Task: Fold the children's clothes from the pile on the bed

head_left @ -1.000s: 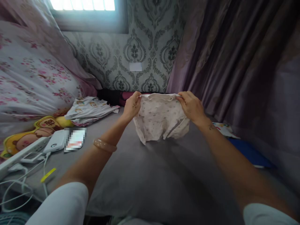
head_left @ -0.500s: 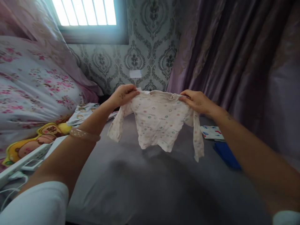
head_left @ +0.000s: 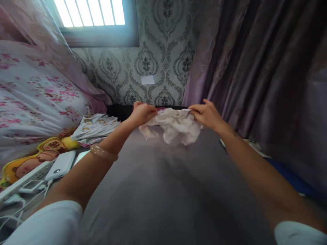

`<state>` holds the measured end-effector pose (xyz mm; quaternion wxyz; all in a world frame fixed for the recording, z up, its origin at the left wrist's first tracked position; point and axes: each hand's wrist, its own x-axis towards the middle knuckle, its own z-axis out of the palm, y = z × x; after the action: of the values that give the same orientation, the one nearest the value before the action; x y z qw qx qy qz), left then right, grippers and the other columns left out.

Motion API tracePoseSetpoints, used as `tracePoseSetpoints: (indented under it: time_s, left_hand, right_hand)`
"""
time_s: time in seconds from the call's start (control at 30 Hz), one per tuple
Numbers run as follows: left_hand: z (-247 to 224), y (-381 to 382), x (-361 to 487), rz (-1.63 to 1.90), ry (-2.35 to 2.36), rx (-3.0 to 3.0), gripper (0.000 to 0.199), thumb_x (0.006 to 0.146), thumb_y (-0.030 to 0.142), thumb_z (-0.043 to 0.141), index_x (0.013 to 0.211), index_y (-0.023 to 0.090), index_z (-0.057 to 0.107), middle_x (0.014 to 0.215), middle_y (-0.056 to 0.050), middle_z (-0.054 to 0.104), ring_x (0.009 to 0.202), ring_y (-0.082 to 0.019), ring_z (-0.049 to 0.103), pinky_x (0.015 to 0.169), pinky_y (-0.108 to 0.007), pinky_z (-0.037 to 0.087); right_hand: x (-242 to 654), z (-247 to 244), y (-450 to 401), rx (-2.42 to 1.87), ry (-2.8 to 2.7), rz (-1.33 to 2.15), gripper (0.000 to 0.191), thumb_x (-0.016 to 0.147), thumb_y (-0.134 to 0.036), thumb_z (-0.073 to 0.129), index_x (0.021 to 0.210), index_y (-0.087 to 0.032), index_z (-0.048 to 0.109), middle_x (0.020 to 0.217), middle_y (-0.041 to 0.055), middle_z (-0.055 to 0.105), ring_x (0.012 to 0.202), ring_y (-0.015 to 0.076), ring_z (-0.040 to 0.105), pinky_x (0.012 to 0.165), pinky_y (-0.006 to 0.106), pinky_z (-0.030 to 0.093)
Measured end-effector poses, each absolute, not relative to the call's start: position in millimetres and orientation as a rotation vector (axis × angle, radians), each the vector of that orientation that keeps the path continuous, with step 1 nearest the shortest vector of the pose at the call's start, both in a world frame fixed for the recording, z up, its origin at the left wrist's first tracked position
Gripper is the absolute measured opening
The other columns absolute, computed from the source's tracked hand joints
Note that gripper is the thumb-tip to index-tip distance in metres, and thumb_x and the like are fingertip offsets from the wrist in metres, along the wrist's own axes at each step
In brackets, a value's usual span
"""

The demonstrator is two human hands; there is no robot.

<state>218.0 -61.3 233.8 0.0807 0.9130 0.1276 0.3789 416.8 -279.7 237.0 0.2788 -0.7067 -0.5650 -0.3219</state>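
A small pale long-sleeved shirt (head_left: 178, 127) hangs in the air over the grey bed sheet, bunched up and blurred by motion. My left hand (head_left: 144, 114) pinches its upper edge on the left side. On the right side, my right hand (head_left: 205, 114) grips the same upper edge between thumb and fingers. The shirt's print and sleeves are hard to make out in the folds.
The grey sheet (head_left: 158, 200) spreads below. At left lie folded clothes (head_left: 95, 129), a yellow cartoon cushion (head_left: 25, 166), a white power bank (head_left: 61, 165) and a power strip (head_left: 22, 183) with cables. Blue cloth (head_left: 293, 178) lies at right, beside the purple curtain (head_left: 242, 75).
The shirt has gone from hanging spread out to a crumpled, raised bunch. Both my hands have come closer together and dropped slightly, still holding it.
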Motion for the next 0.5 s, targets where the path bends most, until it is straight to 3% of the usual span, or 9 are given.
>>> tracePoseSetpoints:
  time_s: [0.17, 0.5]
  left_hand:
    - [226.1, -29.1, 237.7, 1.371, 0.603, 2.522, 0.019, 0.084, 0.034, 0.058, 0.084, 0.021, 0.071, 0.078, -0.006, 0.069, 0.091, -0.026, 0.057, 0.091, -0.042, 0.031]
    - [226.9, -35.0, 238.4, 1.32, 0.544, 2.514, 0.016, 0.081, 0.033, 0.063, 0.077, 0.021, 0.072, 0.069, -0.003, 0.067, 0.083, -0.024, 0.059, 0.088, -0.04, 0.033]
  right_hand:
    - [451.7, 227.8, -264.3, -1.923, -1.34, -0.896, 0.029, 0.094, -0.036, 0.047, 0.1, -0.025, 0.073, 0.093, 0.0041, 0.075, 0.088, 0.023, 0.067, 0.106, 0.052, 0.03]
    - [449.2, 234.3, -271.5, -1.95, -1.345, -0.818, 0.026, 0.092, -0.036, 0.05, 0.097, -0.025, 0.073, 0.09, 0.0034, 0.075, 0.089, 0.0243, 0.067, 0.103, 0.05, 0.034]
